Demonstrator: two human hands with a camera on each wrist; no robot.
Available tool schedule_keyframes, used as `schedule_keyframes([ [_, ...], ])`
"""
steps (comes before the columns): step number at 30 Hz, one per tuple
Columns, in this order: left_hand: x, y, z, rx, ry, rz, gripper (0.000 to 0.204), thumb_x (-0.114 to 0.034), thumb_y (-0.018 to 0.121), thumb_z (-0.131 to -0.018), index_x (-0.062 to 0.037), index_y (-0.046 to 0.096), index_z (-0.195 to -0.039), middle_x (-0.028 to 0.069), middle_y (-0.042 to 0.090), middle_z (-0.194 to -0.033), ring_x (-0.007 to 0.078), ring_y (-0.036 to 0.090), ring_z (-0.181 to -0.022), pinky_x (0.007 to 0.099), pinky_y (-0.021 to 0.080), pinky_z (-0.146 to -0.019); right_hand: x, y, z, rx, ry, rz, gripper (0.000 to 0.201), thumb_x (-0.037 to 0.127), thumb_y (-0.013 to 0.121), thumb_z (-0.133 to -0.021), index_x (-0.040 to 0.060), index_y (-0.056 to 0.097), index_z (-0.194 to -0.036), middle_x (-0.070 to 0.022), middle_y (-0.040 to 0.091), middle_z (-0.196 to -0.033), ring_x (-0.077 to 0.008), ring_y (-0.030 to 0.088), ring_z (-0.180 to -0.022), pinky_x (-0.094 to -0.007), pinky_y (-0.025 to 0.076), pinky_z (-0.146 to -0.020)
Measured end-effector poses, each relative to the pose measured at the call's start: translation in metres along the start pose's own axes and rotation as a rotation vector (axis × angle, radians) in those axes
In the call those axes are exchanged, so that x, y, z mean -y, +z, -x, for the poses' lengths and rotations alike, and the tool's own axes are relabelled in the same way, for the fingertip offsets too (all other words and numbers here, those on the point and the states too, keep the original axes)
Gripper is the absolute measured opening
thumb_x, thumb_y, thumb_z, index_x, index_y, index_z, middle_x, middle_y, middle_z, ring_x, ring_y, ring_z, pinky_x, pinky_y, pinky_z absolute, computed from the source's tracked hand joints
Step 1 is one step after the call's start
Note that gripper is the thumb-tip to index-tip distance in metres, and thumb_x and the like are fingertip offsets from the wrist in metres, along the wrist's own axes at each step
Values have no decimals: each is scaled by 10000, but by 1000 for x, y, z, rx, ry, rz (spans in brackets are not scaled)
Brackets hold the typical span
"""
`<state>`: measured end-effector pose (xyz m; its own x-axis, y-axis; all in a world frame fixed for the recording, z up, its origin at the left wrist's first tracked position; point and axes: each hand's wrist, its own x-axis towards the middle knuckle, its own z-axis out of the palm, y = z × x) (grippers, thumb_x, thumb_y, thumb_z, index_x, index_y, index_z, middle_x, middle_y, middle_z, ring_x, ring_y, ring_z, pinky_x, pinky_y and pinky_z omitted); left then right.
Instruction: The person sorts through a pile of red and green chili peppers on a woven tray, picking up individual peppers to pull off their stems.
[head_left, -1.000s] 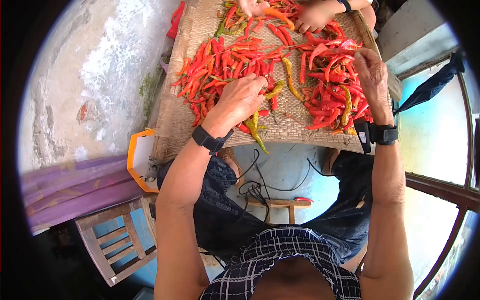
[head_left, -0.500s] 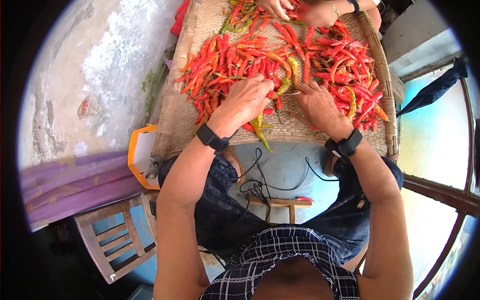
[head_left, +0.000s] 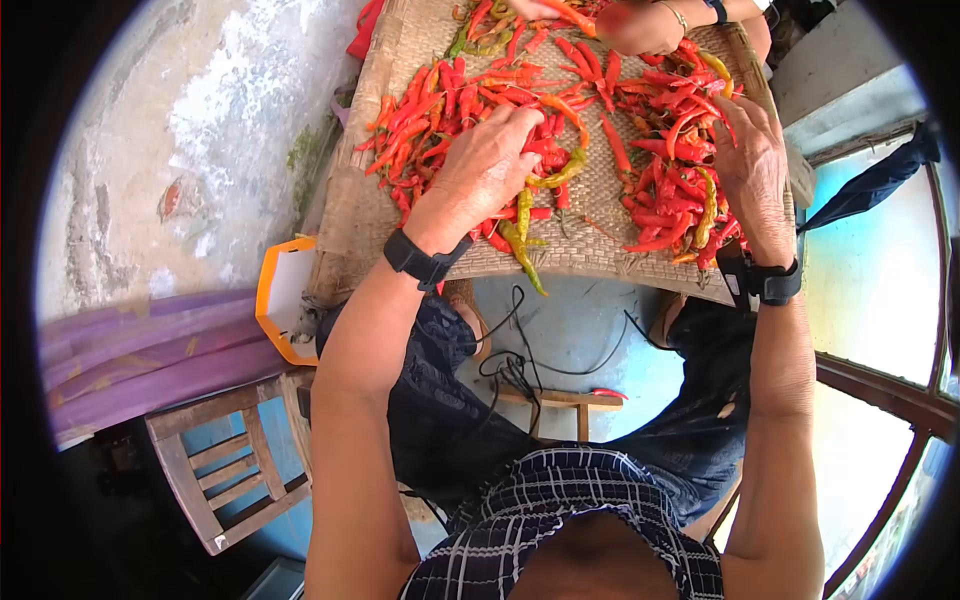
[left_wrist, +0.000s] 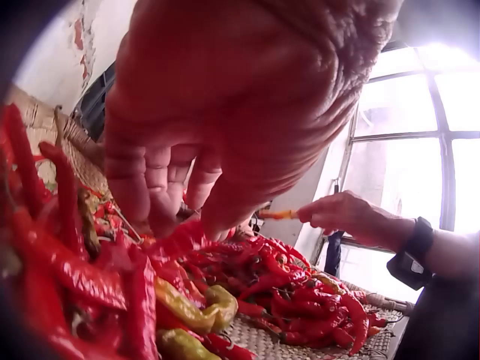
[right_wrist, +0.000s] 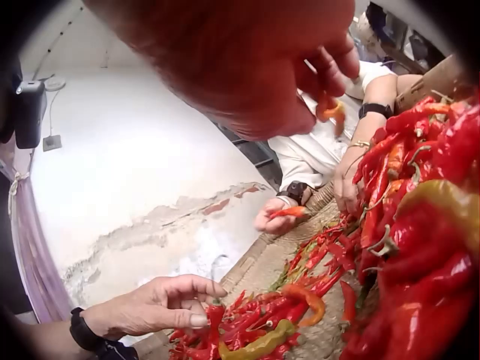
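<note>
My left hand [head_left: 480, 165] is over the left heap of red chili peppers [head_left: 410, 140]. In the right wrist view its thumb and index finger pinch a red chili pepper [right_wrist: 214, 318] near the stem. Yellow-green chili peppers [head_left: 522, 245] lie beside that hand. My right hand [head_left: 752, 165] is raised at the right heap of chili peppers [head_left: 670, 205], near the mat's right side. Between its fingers an orange chili pepper [left_wrist: 281, 214] sticks out in the left wrist view. The right palm hides part of that pepper in the right wrist view.
The peppers lie on a woven mat [head_left: 345, 215] with a raised rim. Across it, another person's hand [head_left: 640, 28] reaches among chilies; their other hand holds an orange-red chili [right_wrist: 289, 212]. A wooden chair [head_left: 235, 460] and black cables [head_left: 515, 365] are below.
My right hand moved from the right heap to beside my left hand, then back out over the right heap. My left hand stays over the left heap. The other person's hands shifted.
</note>
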<state>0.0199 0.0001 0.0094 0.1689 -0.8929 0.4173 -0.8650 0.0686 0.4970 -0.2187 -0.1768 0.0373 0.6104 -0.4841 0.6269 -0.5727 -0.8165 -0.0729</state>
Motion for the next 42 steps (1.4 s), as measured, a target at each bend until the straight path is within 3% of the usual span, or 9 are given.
schedule_keyframes([
  [7, -22, -31, 25, 690, 19, -190, 242, -120, 671, -724, -99, 583, -949, 79, 528, -895, 277, 573, -854, 402, 457, -689, 44, 37, 25, 341, -454, -44, 404, 51, 587, -710, 23, 567, -1113, -155, 565, -1138, -312, 526, -1058, -387, 432, -903],
  [18, -9, -10, 32, 568, 41, -203, 150, -56, 588, -744, -83, 561, -888, 122, 509, -859, 306, 563, -829, 411, 440, -693, 85, 54, 33, 491, -359, -307, 175, 69, 585, -740, 16, 569, -907, -136, 610, -956, -298, 591, -841, -396, 503, -682],
  [21, -11, -16, 21, 419, -54, 78, 136, -112, 623, -762, -82, 556, -876, 105, 498, -830, 287, 555, -790, 386, 445, -679, 68, 43, 24, 534, -215, -580, 115, 87, 581, -802, 5, 576, -883, -109, 593, -760, -245, 582, -681, -357, 484, -619],
  [23, -5, -12, 15, 357, -51, 123, 151, -157, 632, -806, -67, 558, -902, 55, 529, -820, 211, 554, -731, 336, 454, -667, 56, 30, 17, 750, 175, -941, 139, 131, 574, -862, -6, 570, -884, -54, 534, -651, -171, 530, -592, -308, 452, -574],
  [27, -7, -10, 7, 307, -357, 550, 212, -190, 589, -884, -28, 560, -1020, -2, 577, -866, 69, 525, -711, 253, 454, -643, 45, -6, 1, 797, 489, -1088, 191, 210, 556, -917, 24, 573, -872, 29, 525, -682, -74, 480, -613, -236, 412, -569],
  [33, -11, -12, 0, 108, -564, 1083, 236, -205, 529, -929, -60, 525, -1115, 11, 570, -940, 76, 541, -738, 216, 455, -624, 9, -21, -12, 636, 420, -972, 212, 229, 528, -935, 46, 560, -835, 55, 487, -668, -44, 463, -612, -201, 378, -557],
  [37, -12, -17, -3, 73, -564, 1370, 214, -183, 527, -918, -64, 518, -1096, 30, 574, -933, 102, 552, -745, 218, 451, -617, -7, -10, -5, 354, 355, -484, 253, 186, 599, -873, 7, 592, -1051, -117, 606, -772, -163, 614, -729, -278, 477, -646],
  [39, -11, -14, -4, 90, -550, 1404, 200, -170, 519, -910, -60, 516, -1076, 42, 575, -908, 114, 557, -740, 223, 445, -606, 0, -2, 1, 83, 61, -106, 352, 179, 629, -845, 46, 555, -1162, -162, 603, -932, -215, 624, -803, -313, 494, -691],
  [42, -20, -7, -3, 207, -600, 1345, 175, -160, 502, -900, -62, 510, -1045, 48, 574, -872, 110, 549, -697, 222, 431, -584, 48, -7, 4, 390, 199, -742, 431, 190, 651, -841, 38, 520, -1222, -147, 593, -1005, -187, 588, -809, -316, 491, -744],
])
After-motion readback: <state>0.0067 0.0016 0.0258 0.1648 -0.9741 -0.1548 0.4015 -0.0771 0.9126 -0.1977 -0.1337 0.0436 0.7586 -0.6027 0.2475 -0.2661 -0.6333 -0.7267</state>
